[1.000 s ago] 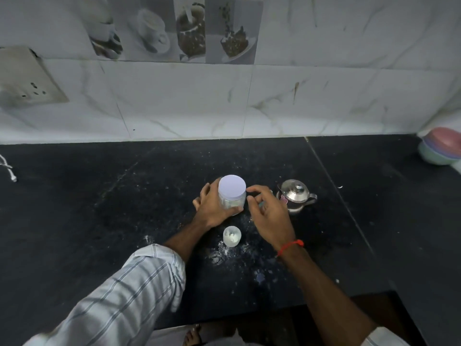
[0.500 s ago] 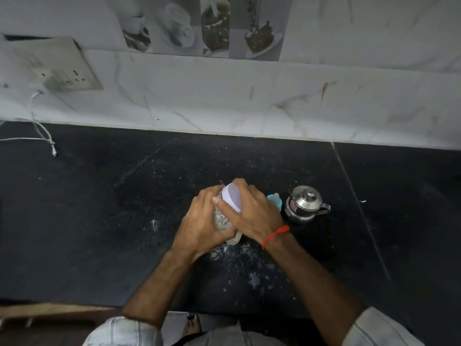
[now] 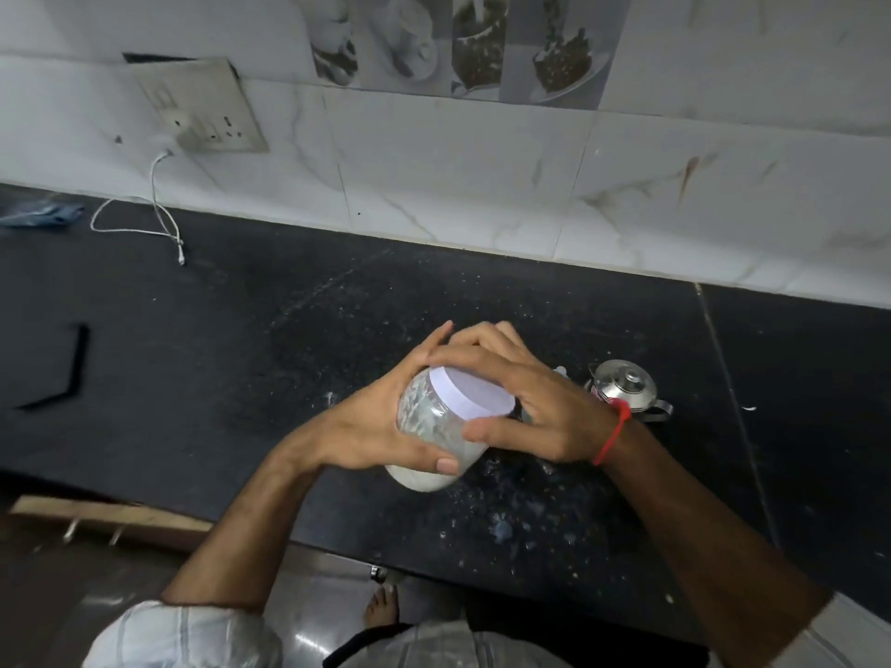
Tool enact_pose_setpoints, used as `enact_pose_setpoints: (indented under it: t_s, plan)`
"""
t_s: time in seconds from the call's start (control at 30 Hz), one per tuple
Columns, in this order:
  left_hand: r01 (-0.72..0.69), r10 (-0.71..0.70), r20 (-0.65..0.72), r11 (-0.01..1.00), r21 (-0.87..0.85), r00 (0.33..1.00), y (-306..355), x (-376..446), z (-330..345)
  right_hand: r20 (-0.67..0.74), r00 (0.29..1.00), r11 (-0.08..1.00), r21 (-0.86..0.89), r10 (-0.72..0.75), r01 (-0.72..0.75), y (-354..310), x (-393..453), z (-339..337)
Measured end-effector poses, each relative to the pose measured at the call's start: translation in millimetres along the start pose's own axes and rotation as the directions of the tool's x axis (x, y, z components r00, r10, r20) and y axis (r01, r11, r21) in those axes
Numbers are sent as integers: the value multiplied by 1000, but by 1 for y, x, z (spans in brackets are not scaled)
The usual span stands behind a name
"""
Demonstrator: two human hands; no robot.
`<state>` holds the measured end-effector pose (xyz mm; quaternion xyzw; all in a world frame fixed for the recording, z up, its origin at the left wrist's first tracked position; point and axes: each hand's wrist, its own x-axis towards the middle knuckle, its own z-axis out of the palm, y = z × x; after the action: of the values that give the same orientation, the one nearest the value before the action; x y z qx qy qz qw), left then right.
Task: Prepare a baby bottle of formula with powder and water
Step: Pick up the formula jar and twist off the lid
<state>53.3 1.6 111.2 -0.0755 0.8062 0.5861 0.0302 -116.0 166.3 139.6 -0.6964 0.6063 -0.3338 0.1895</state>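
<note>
Near the centre of the frame, a clear jar (image 3: 434,426) with white powder in its bottom is held tilted above the dark surface (image 3: 289,330). The left hand (image 3: 381,426) grips the jar's body, fingers curled behind it and thumb across the front. The right hand (image 3: 530,407) curls round the white lid (image 3: 470,392), thumb against the lid's lower edge. Just right of the hands, a small steel kettle (image 3: 627,388) stands on the surface. White specks are scattered below the jar. At upper left, a white cable (image 3: 159,204) hangs from a wall socket (image 3: 202,108)
</note>
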Motion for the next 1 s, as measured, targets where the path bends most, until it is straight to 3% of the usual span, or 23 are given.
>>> enact_pose_setpoints:
  t_s: [0.07,0.1,0.2,0.23,0.33,0.4,0.47,0.53,0.67,0.77,0.83,0.93,1.0]
  plan:
    - [8,-6,-47,999,48,999,5,-2,-1,59,994,980,172,92,-101,-10,-6,-10]
    - [28,-21,-76,995,96,997,7,-4,0,56,985,972,163,164,-171,-14,-6,-11]
    - [85,-63,-111,974,211,992,12,-8,8,46,932,923,-161,360,-349,-20,-4,-11]
    - [83,-58,-111,970,228,992,13,-9,11,91,926,922,-165,367,-350,-21,-5,-12]
    - [66,-19,-172,961,269,985,13,-14,16,203,943,952,102,263,-287,-22,-12,-14]
    - [62,-9,-202,965,256,979,11,-17,17,170,934,930,138,316,-340,-25,-14,-11]
    - [64,-12,-187,959,275,982,9,-19,18,133,910,919,-29,393,-393,-25,-13,-5]
    - [66,-18,-161,952,299,987,7,-19,16,114,921,928,-72,373,-367,-25,-15,-2]
    - [71,-52,-86,971,229,995,-4,-22,6,4,967,962,97,256,-255,-24,-28,8]
    - [86,-75,-58,976,199,995,-19,-30,-2,-139,947,923,302,289,-238,-18,-45,26]
    - [83,-63,-132,984,158,989,-31,-37,-4,-215,899,888,353,383,-294,-8,-62,45]
    - [31,-2,-264,994,106,965,-46,-45,-2,-259,813,851,226,522,-474,14,-88,85]
    - [-11,36,-317,997,81,948,-52,-46,2,-274,807,852,150,524,-502,34,-107,114]
